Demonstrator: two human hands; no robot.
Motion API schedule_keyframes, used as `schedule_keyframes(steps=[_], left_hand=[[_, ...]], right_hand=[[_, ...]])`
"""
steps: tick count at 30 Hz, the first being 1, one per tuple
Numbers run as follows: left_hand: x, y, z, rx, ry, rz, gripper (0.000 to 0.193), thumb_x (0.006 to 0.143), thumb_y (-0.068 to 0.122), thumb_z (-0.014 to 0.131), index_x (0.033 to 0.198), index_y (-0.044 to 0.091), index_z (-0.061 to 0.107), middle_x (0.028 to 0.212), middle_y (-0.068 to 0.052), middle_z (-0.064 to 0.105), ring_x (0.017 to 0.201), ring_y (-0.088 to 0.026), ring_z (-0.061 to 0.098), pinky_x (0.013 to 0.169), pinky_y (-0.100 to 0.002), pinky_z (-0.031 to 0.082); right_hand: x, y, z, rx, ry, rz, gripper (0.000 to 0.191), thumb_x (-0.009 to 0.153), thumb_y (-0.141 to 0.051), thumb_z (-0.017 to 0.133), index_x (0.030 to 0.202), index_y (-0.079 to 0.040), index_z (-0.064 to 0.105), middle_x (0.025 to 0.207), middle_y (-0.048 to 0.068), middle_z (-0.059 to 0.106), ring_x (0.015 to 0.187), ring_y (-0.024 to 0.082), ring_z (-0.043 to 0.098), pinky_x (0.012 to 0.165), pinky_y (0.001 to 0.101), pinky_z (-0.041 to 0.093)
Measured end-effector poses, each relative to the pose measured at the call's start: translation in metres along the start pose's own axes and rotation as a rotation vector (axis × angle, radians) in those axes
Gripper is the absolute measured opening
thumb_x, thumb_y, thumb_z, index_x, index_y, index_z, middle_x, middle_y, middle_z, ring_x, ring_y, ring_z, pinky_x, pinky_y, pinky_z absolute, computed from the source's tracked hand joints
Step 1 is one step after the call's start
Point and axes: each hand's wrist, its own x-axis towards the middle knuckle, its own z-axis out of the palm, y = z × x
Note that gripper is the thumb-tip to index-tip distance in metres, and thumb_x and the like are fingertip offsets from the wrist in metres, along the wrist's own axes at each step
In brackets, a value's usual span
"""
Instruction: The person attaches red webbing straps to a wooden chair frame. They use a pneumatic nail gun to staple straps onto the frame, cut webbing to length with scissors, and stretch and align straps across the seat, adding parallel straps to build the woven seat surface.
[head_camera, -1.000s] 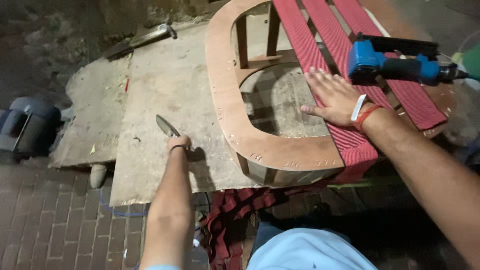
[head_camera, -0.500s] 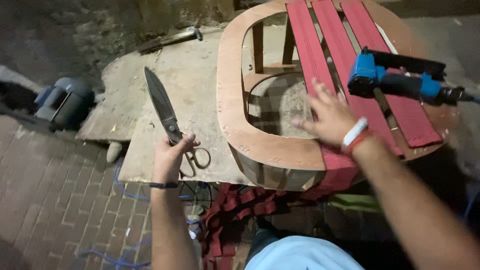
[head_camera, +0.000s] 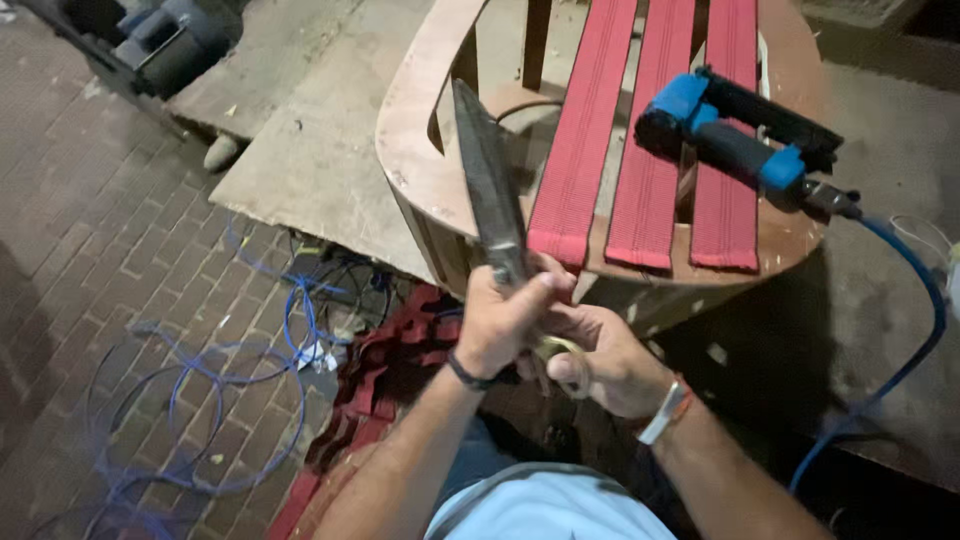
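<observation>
Scissors (head_camera: 490, 190), large and with long dark blades, are pointing away from the person, over the near edge of the round wooden frame (head_camera: 420, 120). Left hand (head_camera: 505, 320) is gripping them just below the blades, and right hand (head_camera: 600, 355) is closing around the handles. Red webbing strips (head_camera: 645, 130) are lying across the frame, with a blue staple gun (head_camera: 740, 140) resting on them at the right.
</observation>
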Motion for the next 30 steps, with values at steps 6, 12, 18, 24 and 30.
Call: schedule_keyframes(steps=[6, 12, 18, 24, 30], left_hand=[[-0.034, -0.032, 0.016, 0.360, -0.153, 0.083, 0.032, 0.097, 0.026, 0.071, 0.116, 0.000, 0.068, 0.108, -0.012, 0.072, 0.100, -0.016, 0.069, 0.091, -0.030, 0.056], [-0.028, -0.072, -0.019, 0.721, 0.427, 0.167, 0.056, 0.090, 0.027, 0.080, 0.127, -0.007, 0.054, 0.118, -0.019, 0.064, 0.108, -0.022, 0.063, 0.093, -0.034, 0.050], [-0.015, -0.075, -0.026, 0.066, 0.162, -0.200, 0.038, 0.094, 0.026, 0.072, 0.117, -0.004, 0.069, 0.105, -0.005, 0.073, 0.091, -0.011, 0.065, 0.082, -0.027, 0.054], [-0.013, -0.027, -0.024, -0.140, 0.096, -0.260, 0.032, 0.100, 0.023, 0.069, 0.111, -0.006, 0.073, 0.099, -0.004, 0.074, 0.086, -0.009, 0.065, 0.079, -0.027, 0.053], [-0.012, -0.011, -0.013, -0.184, 0.030, -0.290, 0.030, 0.101, 0.021, 0.067, 0.115, -0.006, 0.073, 0.103, -0.005, 0.074, 0.089, -0.009, 0.065, 0.081, -0.027, 0.053]], right_hand=[[-0.067, -0.017, -0.028, -0.610, 0.279, 0.121, 0.029, 0.086, -0.031, 0.079, 0.089, -0.001, 0.077, 0.063, 0.001, 0.062, 0.052, 0.009, 0.055, 0.044, 0.0246, 0.042], [-0.113, -0.053, -0.044, -1.721, 0.769, 0.096, 0.047, 0.074, -0.054, 0.082, 0.082, -0.008, 0.072, 0.066, 0.003, 0.068, 0.056, 0.016, 0.065, 0.054, 0.0344, 0.052], [-0.144, -0.084, -0.070, -2.381, 0.823, -0.078, 0.060, 0.068, -0.062, 0.082, 0.096, -0.011, 0.071, 0.081, 0.004, 0.066, 0.073, 0.018, 0.067, 0.061, 0.0303, 0.054], [-0.129, -0.081, -0.051, -2.413, 0.781, 0.125, 0.054, 0.072, -0.057, 0.085, 0.094, -0.009, 0.072, 0.081, 0.005, 0.066, 0.068, 0.019, 0.066, 0.058, 0.0341, 0.054], [-0.090, -0.075, -0.017, -2.313, 0.775, -0.158, 0.050, 0.067, -0.049, 0.086, 0.093, -0.008, 0.072, 0.082, 0.006, 0.066, 0.071, 0.023, 0.067, 0.061, 0.0358, 0.055]])
